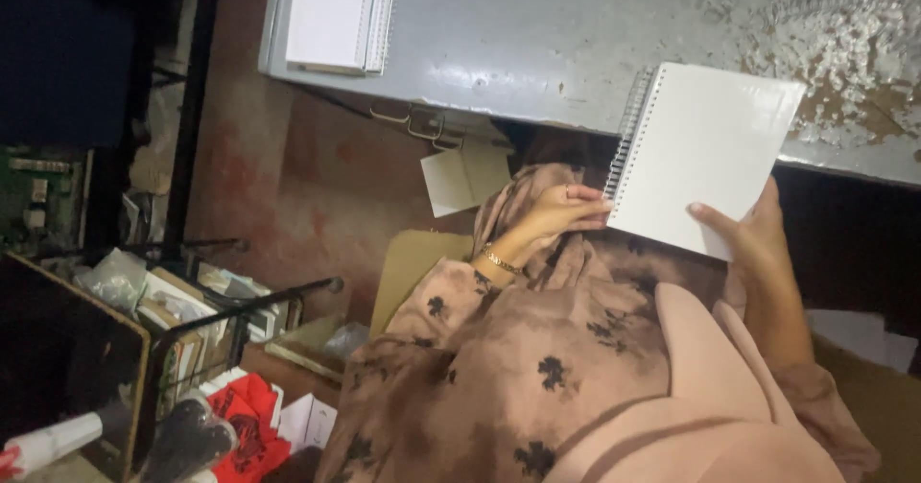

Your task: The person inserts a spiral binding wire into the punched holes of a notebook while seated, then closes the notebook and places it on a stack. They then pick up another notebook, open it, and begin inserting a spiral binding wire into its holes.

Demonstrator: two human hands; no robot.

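Fingers of the right hand (pixel 753 238) clamp the lower edge of the white spiral notebook (pixel 700 157) at the grey table (pixel 576 42) rim, while the left hand (pixel 561 210) pinches its wire binding, best held steady and level.

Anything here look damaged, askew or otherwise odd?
Yes: the grey table has paint flaking off in rusty patches at its far right. The spiral notebook both hands hold, left hand and right hand, looks clean and intact.
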